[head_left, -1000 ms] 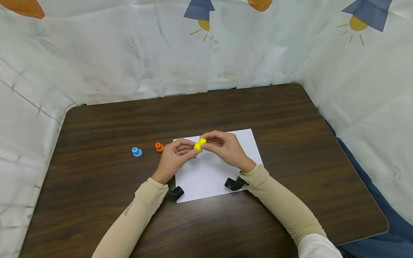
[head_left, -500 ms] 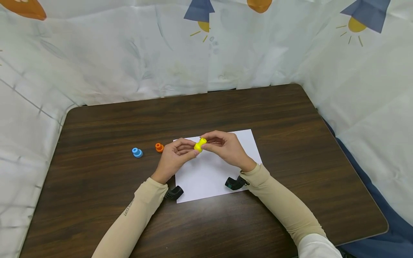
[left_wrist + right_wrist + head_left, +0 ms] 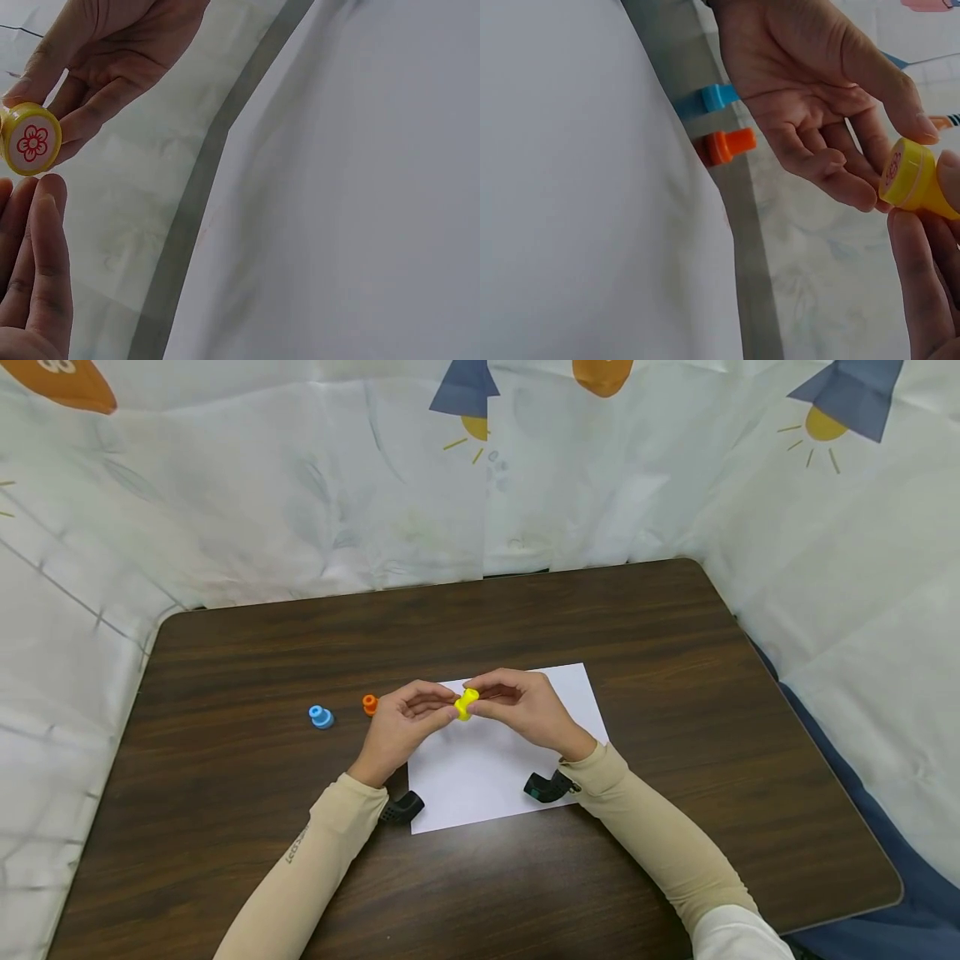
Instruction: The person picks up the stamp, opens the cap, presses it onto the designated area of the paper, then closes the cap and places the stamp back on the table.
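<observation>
A yellow toy stamp [image 3: 467,704], printed with a red flower on its round face, is held over the paper. The right hand [image 3: 521,706] pinches its narrow handle between thumb and fingers. The flower face of the stamp [image 3: 34,141] shows in the left wrist view. The left hand [image 3: 401,727] is close beside the stamp's wide end, its fingers extended and relaxed and thumb tip right at the edge. Beneath both hands lies a white sheet of paper [image 3: 480,785]. An orange stamp [image 3: 370,704] stands just past the left hand, partly hidden behind it.
A blue stamp [image 3: 321,717] stands left of the orange one on the dark wood table [image 3: 225,777]. White printed curtains [image 3: 337,485] hang along the far and side edges. Black wrist cameras [image 3: 550,787] hang under both sleeves.
The stamp has shifted slightly toward the person and away from the left fingertips, which have eased off it. The right hand keeps its pinch. The head view has tilted a little.
</observation>
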`<state>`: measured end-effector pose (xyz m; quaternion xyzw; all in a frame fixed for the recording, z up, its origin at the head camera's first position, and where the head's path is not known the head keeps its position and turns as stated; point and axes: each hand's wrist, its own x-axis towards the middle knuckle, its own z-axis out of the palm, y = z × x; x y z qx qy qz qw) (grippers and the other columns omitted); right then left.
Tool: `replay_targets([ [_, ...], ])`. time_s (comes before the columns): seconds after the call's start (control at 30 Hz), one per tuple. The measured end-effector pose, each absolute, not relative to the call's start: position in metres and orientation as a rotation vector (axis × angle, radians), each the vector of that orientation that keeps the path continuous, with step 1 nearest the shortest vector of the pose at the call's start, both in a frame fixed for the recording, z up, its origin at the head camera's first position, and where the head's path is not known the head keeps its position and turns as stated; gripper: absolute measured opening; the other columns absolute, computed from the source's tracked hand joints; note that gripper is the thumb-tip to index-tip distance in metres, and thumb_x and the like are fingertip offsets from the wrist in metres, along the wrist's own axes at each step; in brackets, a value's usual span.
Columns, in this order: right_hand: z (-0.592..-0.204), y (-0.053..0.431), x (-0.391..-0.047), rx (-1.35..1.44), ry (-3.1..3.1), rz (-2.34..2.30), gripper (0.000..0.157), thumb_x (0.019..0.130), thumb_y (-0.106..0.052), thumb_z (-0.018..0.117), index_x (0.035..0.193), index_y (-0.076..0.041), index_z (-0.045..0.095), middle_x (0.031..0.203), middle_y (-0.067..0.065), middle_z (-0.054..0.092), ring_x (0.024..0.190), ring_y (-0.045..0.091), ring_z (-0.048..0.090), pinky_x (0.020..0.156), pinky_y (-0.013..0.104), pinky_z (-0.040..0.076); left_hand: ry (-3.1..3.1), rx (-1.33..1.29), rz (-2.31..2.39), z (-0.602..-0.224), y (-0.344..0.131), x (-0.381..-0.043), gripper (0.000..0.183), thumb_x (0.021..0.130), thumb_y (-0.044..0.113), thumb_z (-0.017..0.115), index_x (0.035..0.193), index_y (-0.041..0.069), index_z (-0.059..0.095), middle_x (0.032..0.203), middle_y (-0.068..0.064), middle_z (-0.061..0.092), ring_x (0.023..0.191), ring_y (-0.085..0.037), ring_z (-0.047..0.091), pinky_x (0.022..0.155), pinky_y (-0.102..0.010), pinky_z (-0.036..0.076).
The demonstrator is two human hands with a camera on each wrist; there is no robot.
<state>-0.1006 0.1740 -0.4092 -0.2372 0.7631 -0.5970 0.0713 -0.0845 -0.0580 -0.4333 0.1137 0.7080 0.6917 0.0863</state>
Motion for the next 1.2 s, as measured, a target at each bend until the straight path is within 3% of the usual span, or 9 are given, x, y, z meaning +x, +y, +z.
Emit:
replay_targets([
  [0.27,-0.41,0.174,-0.101,-0.756,2.289,-1.776,0.032,0.089,-0.008,0.08,0.119,-0.003,0.075,0.11,0.014,0.076,0.095,0.015,0.074,0.085,0.028,0.065,2.107,0.356,2.055,-0.432,-0.058,-0.084,0.034,0.088,0.01,0.082,0.118,0.0,0.069,0.11,0.005,0.075,0.101,-0.008,0.075,0.09,-0.024,0.063],
  [0.63,-0.41,0.173,-0.101,-0.716,2.285,-1.778,0.037,0.086,-0.007,0.082,0.12,0.003,0.072,0.102,0.015,0.077,0.089,0.011,0.073,0.082,0.025,0.065,2.15,0.382,1.89,-0.427,-0.059,-0.084,0.035,0.089,0.013,0.082,0.121,0.003,0.072,0.122,-0.019,0.073,0.099,-0.007,0.076,0.088,-0.023,0.064],
  [0.9,-0.409,0.175,-0.103,-0.715,2.315,-1.775,0.034,0.088,-0.008,0.081,0.118,0.003,0.073,0.104,0.014,0.078,0.09,0.013,0.074,0.083,0.026,0.065,2.185,0.369,1.878,-0.425,-0.061,-0.085,0.036,0.089,0.015,0.082,0.121,0.004,0.072,0.124,-0.019,0.073,0.099,-0.006,0.076,0.089,-0.024,0.063],
  [1.03,-0.407,0.181,-0.105,-0.692,2.378,-1.77,0.028,0.09,-0.013,0.081,0.117,-0.005,0.076,0.106,0.011,0.078,0.092,0.013,0.074,0.083,0.025,0.064,2.223,0.365,1.913,-0.421,-0.068,-0.089,0.037,0.088,0.013,0.083,0.121,0.002,0.071,0.122,-0.019,0.073,0.099,-0.005,0.076,0.091,-0.023,0.063],
  [1.2,-0.403,0.2,-0.109,-0.669,2.499,-1.71,0.024,0.093,-0.018,0.079,0.116,-0.013,0.077,0.108,0.006,0.079,0.094,0.013,0.074,0.082,0.025,0.064,2.309,0.366,1.911,-0.415,-0.083,-0.093,0.034,0.088,0.012,0.083,0.119,0.002,0.072,0.114,-0.002,0.075,0.096,-0.003,0.075,0.09,-0.02,0.062],
])
